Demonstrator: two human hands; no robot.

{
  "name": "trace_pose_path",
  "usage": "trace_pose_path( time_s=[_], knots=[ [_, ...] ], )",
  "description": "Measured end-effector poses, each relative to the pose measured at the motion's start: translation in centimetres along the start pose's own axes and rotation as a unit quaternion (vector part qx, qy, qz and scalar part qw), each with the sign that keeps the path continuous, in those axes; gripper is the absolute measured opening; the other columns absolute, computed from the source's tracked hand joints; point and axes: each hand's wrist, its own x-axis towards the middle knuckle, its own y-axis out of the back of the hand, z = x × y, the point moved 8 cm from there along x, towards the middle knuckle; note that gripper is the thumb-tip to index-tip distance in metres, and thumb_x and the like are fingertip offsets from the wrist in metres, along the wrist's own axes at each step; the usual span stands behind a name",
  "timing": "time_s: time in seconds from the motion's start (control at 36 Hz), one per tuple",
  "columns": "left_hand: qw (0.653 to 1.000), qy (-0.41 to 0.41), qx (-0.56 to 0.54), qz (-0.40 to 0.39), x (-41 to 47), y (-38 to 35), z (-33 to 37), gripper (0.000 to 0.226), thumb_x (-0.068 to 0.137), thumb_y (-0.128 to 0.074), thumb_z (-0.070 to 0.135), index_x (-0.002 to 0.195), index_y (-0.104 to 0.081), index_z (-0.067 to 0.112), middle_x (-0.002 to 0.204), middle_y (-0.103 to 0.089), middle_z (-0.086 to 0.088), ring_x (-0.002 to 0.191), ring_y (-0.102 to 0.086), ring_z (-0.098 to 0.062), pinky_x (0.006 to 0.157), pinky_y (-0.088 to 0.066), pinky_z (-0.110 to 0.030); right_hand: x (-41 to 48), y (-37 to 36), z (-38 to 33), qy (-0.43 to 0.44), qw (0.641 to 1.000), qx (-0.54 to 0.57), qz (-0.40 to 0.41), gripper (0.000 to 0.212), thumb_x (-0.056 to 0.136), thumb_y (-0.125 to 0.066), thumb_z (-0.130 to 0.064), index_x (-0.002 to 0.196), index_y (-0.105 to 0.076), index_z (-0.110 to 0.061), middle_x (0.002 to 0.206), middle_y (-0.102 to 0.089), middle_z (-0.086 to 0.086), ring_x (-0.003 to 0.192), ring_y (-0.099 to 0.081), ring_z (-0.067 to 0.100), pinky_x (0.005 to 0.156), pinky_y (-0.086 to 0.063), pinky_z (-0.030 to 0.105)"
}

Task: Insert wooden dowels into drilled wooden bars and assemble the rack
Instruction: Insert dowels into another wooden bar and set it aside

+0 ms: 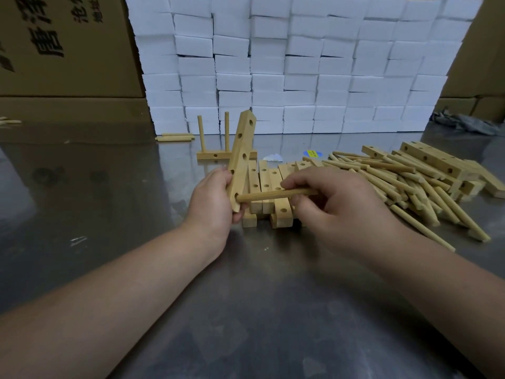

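Note:
My left hand [211,198] grips the lower end of a drilled wooden bar [243,151], held nearly upright and leaning right, its row of holes facing me. My right hand [336,198] pinches a wooden dowel [273,194] that lies horizontal, its left tip at the bar's lowest hole. Behind my hands several more drilled bars [269,184] lie side by side on the metal table [259,296]. A partly built piece [214,154], a bar with two upright dowels, stands farther back.
A loose pile of dowels [404,184] and drilled bars [434,160] lies at the right. Two dowels [175,137] lie at the back left. A wall of white foam blocks [300,64] and cardboard boxes [65,50] close the far side.

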Motion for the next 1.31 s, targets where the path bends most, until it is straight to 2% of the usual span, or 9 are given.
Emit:
trace_pose_path(
  time_s=[0.11, 0.25, 0.39, 0.53, 0.64, 0.75, 0.86, 1.14, 1.31],
  knots=[
    [1.000, -0.002, 0.006, 0.003, -0.2, -0.1, 0.1, 0.027, 0.097, -0.029, 0.013, 0.092, -0.056, 0.010, 0.039, -0.050, 0.011, 0.032, -0.043, -0.001, 0.034, -0.030, -0.009, 0.1, -0.7, -0.6, 0.019, 0.997, -0.062, -0.035, 0.026, 0.082, -0.056, -0.029, 0.104, -0.069, -0.030, 0.070, -0.049, -0.026, 0.069, -0.046, -0.005, 0.069, -0.043, 0.028],
    [1.000, -0.004, -0.007, -0.016, -0.5, -0.6, 0.3, 0.027, 0.097, -0.029, 0.012, 0.084, -0.053, 0.012, 0.041, -0.051, 0.011, 0.033, -0.044, -0.001, 0.034, -0.031, -0.009, 0.0, -0.7, -1.1, 0.035, 0.996, -0.070, -0.047, 0.025, 0.082, -0.060, -0.034, 0.105, -0.069, -0.029, 0.087, -0.066, -0.014, 0.083, -0.058, 0.010, 0.074, -0.050, 0.038],
    [0.999, -0.010, -0.032, -0.043, -0.4, -1.0, 0.4, 0.029, 0.097, -0.030, 0.012, 0.102, -0.057, 0.003, 0.050, -0.054, 0.004, 0.034, -0.044, -0.003, 0.035, -0.033, -0.012, 0.0, -0.3, -1.4, 0.063, 0.995, -0.075, -0.026, 0.021, 0.084, -0.063, -0.025, 0.103, -0.071, -0.024, 0.079, -0.067, -0.007, 0.077, -0.060, 0.017, 0.069, -0.051, 0.041],
    [0.994, -0.032, -0.049, -0.090, -0.7, -1.8, 0.8, 0.031, 0.094, -0.026, 0.008, 0.090, -0.057, 0.009, 0.057, -0.053, 0.002, 0.040, -0.036, -0.010, 0.043, -0.027, -0.021, 0.0, 0.5, -2.0, 0.094, 0.992, -0.078, 0.016, 0.028, 0.079, -0.054, -0.028, 0.096, -0.073, -0.015, 0.068, -0.061, -0.008, 0.068, -0.058, 0.017, 0.062, -0.051, 0.038],
    [0.990, -0.030, -0.061, -0.126, -0.8, -2.4, 0.6, 0.031, 0.098, -0.025, 0.013, 0.098, -0.055, 0.019, 0.058, -0.054, 0.003, 0.041, -0.034, -0.010, 0.043, -0.028, -0.020, -0.2, 1.0, -2.5, 0.126, 0.986, -0.098, 0.048, 0.022, 0.079, -0.058, -0.021, 0.092, -0.073, -0.010, 0.067, -0.065, 0.002, 0.064, -0.060, 0.023, 0.057, -0.053, 0.041],
    [0.985, -0.066, 0.000, -0.159, -1.3, -2.8, 0.9, 0.031, 0.103, -0.023, 0.023, 0.097, -0.053, 0.020, 0.058, -0.052, 0.000, 0.041, -0.031, -0.013, 0.042, -0.029, -0.020, -0.2, 1.0, -2.5, 0.127, 0.986, -0.099, 0.049, 0.022, 0.079, -0.058, -0.021, 0.092, -0.073, -0.010, 0.068, -0.066, 0.003, 0.067, -0.062, 0.026, 0.059, -0.053, 0.043],
    [0.989, -0.056, 0.025, -0.132, -1.4, -2.3, 0.9, 0.029, 0.103, -0.024, 0.026, 0.112, -0.049, 0.013, 0.056, -0.056, 0.005, 0.036, -0.042, -0.005, 0.037, -0.030, -0.016, -0.3, 1.1, -2.7, 0.137, 0.983, -0.102, 0.061, 0.024, 0.078, -0.060, -0.020, 0.095, -0.073, -0.009, 0.070, -0.067, 0.000, 0.069, -0.063, 0.022, 0.063, -0.053, 0.035],
    [0.991, -0.069, 0.041, -0.108, -1.6, -2.2, 1.2, 0.028, 0.102, -0.025, 0.022, 0.091, -0.051, 0.020, 0.048, -0.049, 0.008, 0.038, -0.040, -0.003, 0.037, -0.029, -0.014, -0.4, 1.1, -2.9, 0.154, 0.980, -0.110, 0.066, 0.024, 0.078, -0.061, -0.018, 0.096, -0.073, -0.009, 0.066, -0.065, 0.001, 0.065, -0.063, 0.022, 0.059, -0.054, 0.038],
    [0.992, -0.072, 0.021, -0.100, -1.7, -2.1, 1.2, 0.025, 0.102, -0.027, 0.020, 0.097, -0.051, 0.012, 0.062, -0.045, -0.002, 0.040, -0.044, -0.003, 0.039, -0.034, -0.011, -0.4, 1.2, -3.0, 0.157, 0.979, -0.108, 0.065, 0.023, 0.077, -0.062, -0.017, 0.095, -0.073, -0.009, 0.065, -0.063, 0.000, 0.064, -0.061, 0.021, 0.058, -0.054, 0.038]
  ],
)
